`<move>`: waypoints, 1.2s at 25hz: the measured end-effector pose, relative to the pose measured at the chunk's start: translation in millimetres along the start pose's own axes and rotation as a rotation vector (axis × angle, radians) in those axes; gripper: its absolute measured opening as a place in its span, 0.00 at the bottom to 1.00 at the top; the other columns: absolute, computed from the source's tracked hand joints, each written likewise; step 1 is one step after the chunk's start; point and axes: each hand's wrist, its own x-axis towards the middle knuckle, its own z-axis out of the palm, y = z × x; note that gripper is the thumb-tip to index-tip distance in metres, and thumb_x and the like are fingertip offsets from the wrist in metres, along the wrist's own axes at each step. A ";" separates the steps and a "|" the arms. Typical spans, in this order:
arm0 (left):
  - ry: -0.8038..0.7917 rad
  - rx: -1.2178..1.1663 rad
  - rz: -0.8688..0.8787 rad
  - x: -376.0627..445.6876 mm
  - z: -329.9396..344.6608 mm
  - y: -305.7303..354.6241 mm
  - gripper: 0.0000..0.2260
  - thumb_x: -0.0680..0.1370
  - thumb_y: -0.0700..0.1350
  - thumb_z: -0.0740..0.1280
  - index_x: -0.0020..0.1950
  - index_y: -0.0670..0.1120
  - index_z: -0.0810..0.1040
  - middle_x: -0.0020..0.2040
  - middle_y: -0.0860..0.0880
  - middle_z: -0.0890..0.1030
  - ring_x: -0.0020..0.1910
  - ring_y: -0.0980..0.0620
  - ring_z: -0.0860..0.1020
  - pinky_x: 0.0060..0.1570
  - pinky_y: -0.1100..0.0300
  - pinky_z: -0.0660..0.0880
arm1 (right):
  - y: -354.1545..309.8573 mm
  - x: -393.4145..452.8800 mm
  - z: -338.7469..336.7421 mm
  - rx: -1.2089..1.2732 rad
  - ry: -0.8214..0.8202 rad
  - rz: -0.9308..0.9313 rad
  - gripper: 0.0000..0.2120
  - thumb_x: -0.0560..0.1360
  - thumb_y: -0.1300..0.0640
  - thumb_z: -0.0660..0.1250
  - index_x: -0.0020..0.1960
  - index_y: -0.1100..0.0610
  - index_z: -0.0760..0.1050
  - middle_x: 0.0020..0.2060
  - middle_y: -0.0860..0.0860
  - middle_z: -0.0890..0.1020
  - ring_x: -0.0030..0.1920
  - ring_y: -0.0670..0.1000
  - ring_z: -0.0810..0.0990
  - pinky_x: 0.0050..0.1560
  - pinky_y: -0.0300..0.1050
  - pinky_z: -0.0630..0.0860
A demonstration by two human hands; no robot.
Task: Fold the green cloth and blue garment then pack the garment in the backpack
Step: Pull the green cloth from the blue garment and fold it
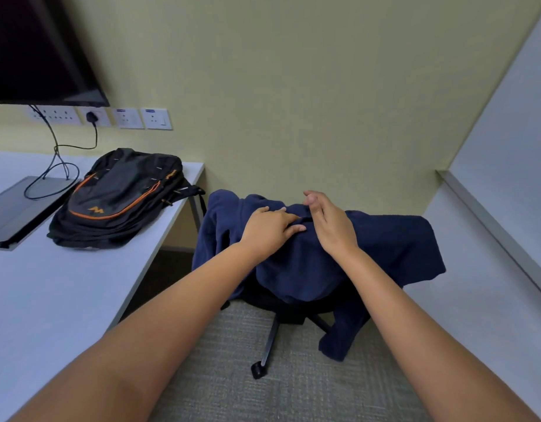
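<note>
A dark blue garment (391, 245) is draped over an office chair in the middle of the view, one sleeve hanging toward the floor at the right. My left hand (267, 229) lies flat on top of the garment, fingers spread, gripping nothing. My right hand (330, 220) hovers just right of it over the cloth, fingers loosely curled and apart, holding nothing. A black backpack with orange trim (120, 199) lies zipped shut on the white desk at the left. No green cloth is in view.
The white desk (50, 293) fills the left side, with a monitor (34, 47), its base and cables behind the backpack. The chair's wheeled leg (267, 345) stands on grey carpet. A white counter (482, 293) and partition run along the right.
</note>
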 end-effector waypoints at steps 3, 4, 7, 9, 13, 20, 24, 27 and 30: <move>0.134 -0.057 -0.095 5.2 -1.0 16.1 0.18 0.81 0.55 0.55 0.49 0.43 0.77 0.42 0.45 0.81 0.44 0.45 0.79 0.34 0.56 0.65 | 5.5 -1.9 -9.3 0.091 0.028 -0.036 0.22 0.80 0.42 0.51 0.69 0.51 0.68 0.63 0.47 0.76 0.65 0.47 0.73 0.61 0.42 0.69; 0.183 -0.114 -0.154 9.2 -7.6 20.8 0.18 0.81 0.55 0.55 0.48 0.42 0.76 0.41 0.44 0.81 0.43 0.44 0.79 0.32 0.56 0.64 | 7.6 -2.9 -14.0 0.065 0.048 -0.083 0.22 0.79 0.43 0.54 0.68 0.52 0.68 0.64 0.47 0.75 0.65 0.47 0.72 0.64 0.44 0.69; 0.309 -0.222 -0.269 27.4 -37.0 28.2 0.17 0.81 0.54 0.56 0.52 0.43 0.77 0.47 0.42 0.82 0.47 0.41 0.78 0.40 0.54 0.70 | 15.0 -1.3 -30.8 -0.207 0.093 -0.241 0.28 0.74 0.40 0.63 0.70 0.51 0.65 0.67 0.48 0.72 0.67 0.49 0.68 0.69 0.51 0.63; 0.359 -0.229 -0.282 34.2 -54.4 28.4 0.17 0.81 0.54 0.56 0.53 0.43 0.77 0.48 0.42 0.82 0.48 0.41 0.78 0.41 0.54 0.70 | 26.2 4.2 -44.8 -0.413 0.088 -0.178 0.39 0.70 0.36 0.66 0.74 0.50 0.57 0.72 0.48 0.65 0.71 0.51 0.63 0.71 0.59 0.58; 0.479 -0.321 -0.304 38.1 -88.1 25.1 0.16 0.81 0.53 0.56 0.54 0.44 0.78 0.48 0.43 0.82 0.49 0.42 0.78 0.42 0.55 0.69 | 36.3 19.6 -75.0 -0.487 0.000 0.154 0.49 0.63 0.29 0.66 0.75 0.46 0.51 0.74 0.49 0.62 0.72 0.55 0.61 0.69 0.65 0.58; 1.102 -0.533 -0.291 32.1 -224.5 17.7 0.11 0.81 0.48 0.56 0.46 0.47 0.77 0.43 0.51 0.80 0.44 0.62 0.77 0.43 0.68 0.66 | 11.0 53.2 -51.6 -0.304 -0.258 0.135 0.43 0.63 0.35 0.71 0.72 0.49 0.60 0.68 0.53 0.72 0.65 0.57 0.73 0.60 0.51 0.71; 1.156 -0.401 -0.188 -0.8 -271.5 9.2 0.11 0.80 0.48 0.57 0.37 0.54 0.66 0.35 0.62 0.68 0.32 0.73 0.69 0.39 0.76 0.62 | -39.8 50.4 12.2 -0.220 -0.262 0.055 0.17 0.73 0.48 0.61 0.61 0.51 0.72 0.56 0.56 0.81 0.55 0.59 0.79 0.50 0.46 0.72; 1.167 -0.389 -0.301 -26.2 -270.8 -17.6 0.12 0.81 0.48 0.56 0.37 0.56 0.65 0.35 0.62 0.69 0.33 0.74 0.70 0.40 0.75 0.63 | -71.9 38.8 55.0 -0.062 -0.307 -0.089 0.30 0.63 0.36 0.66 0.62 0.44 0.65 0.50 0.45 0.80 0.48 0.53 0.81 0.48 0.49 0.78; 1.195 -0.446 -0.352 -50.4 -265.3 -38.0 0.13 0.81 0.46 0.56 0.36 0.55 0.64 0.34 0.60 0.68 0.32 0.72 0.69 0.39 0.74 0.65 | -78.7 49.3 76.4 -0.148 -0.237 -0.115 0.33 0.66 0.38 0.65 0.68 0.44 0.58 0.56 0.49 0.79 0.51 0.55 0.80 0.51 0.50 0.76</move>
